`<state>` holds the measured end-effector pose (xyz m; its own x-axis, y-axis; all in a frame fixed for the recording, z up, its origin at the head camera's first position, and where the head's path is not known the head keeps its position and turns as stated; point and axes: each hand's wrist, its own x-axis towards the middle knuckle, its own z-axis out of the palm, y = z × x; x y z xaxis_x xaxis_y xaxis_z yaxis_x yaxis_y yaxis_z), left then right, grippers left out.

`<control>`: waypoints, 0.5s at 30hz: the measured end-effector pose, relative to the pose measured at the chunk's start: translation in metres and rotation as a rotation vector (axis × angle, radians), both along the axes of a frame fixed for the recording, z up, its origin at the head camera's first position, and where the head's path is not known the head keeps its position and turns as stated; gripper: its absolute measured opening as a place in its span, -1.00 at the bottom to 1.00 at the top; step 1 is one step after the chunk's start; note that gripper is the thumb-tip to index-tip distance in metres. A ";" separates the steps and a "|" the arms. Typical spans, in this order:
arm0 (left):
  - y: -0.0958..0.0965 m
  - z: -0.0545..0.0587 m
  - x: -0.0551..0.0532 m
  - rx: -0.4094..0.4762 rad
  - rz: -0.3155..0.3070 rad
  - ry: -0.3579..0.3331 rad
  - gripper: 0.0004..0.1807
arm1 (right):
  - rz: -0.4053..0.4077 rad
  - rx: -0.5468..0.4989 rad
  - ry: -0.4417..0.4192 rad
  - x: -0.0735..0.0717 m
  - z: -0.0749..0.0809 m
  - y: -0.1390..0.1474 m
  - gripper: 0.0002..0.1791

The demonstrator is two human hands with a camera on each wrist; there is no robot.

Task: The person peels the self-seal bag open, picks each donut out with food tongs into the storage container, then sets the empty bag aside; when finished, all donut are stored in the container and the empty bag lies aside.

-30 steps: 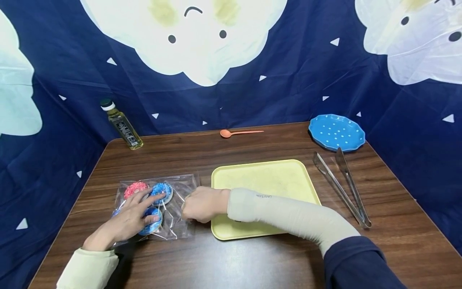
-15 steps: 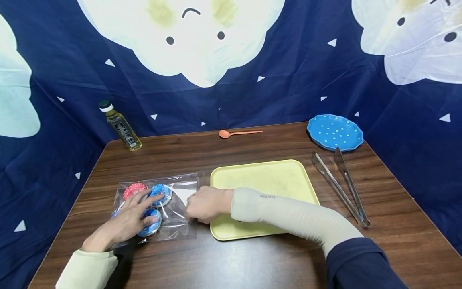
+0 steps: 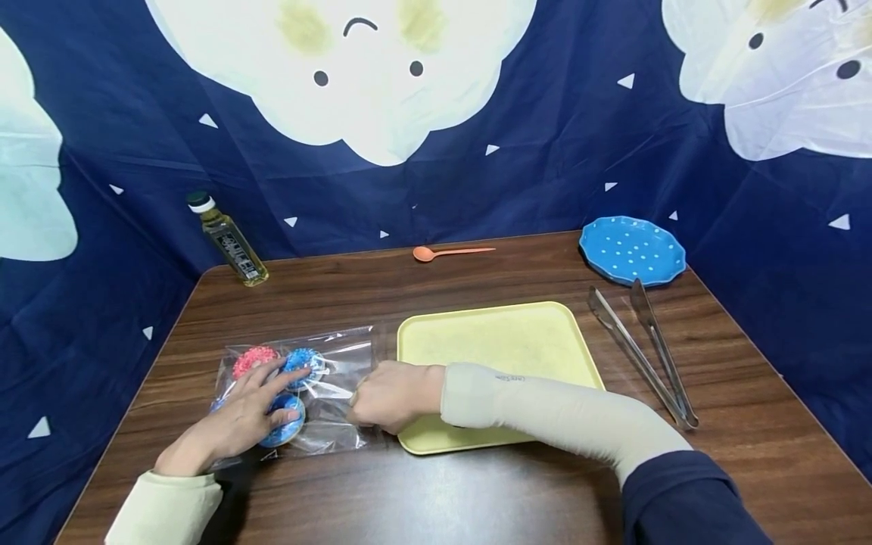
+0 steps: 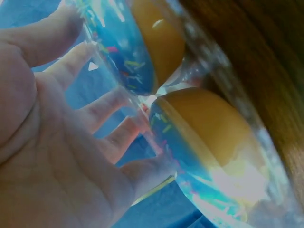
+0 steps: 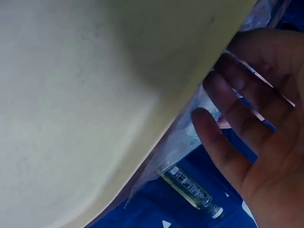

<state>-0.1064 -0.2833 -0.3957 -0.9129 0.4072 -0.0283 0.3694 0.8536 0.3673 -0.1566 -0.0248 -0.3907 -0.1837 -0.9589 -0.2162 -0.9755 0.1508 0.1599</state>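
Note:
A clear plastic bag (image 3: 344, 378) lies at the left of the table with several frosted doughnuts in it. A pink doughnut (image 3: 253, 361) and a blue sprinkled doughnut (image 3: 304, 366) are at the back, another blue doughnut (image 3: 284, 420) in front. My left hand (image 3: 235, 416) rests on them through the plastic, fingers spread and partly covering them. In the left wrist view the sprinkled tops and tan bases of two doughnuts (image 4: 209, 128) show. My right hand (image 3: 395, 395) pinches the bag's right edge beside the yellow tray (image 3: 504, 333); its fingertips are partly hidden behind the tray's rim.
Metal tongs (image 3: 647, 356) lie spread right of the tray, below a blue dotted plate (image 3: 633, 250) at the back right corner. An orange spoon (image 3: 450, 253) lies along the back edge. A bottle of yellow oil (image 3: 235, 246) stands at the back left.
My right hand has shifted slightly to the right and nearer me, and the right part of the bag lies flatter. My left hand has stayed on the doughnuts.

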 end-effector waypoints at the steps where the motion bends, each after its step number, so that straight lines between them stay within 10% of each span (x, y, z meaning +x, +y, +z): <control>1: 0.000 0.001 0.000 -0.005 -0.001 0.005 -0.38 | 0.004 -0.002 -0.006 0.001 0.000 0.001 -0.81; 15: 0.008 0.016 -0.004 -0.106 0.099 0.026 -0.32 | 0.100 -0.150 0.083 0.023 0.014 0.045 -0.85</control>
<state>-0.1102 -0.2754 -0.3795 -0.9495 0.3110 -0.0420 0.2896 0.9199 0.2646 -0.1335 0.0200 -0.3766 -0.0973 -0.9936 -0.0576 -0.9712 0.0821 0.2235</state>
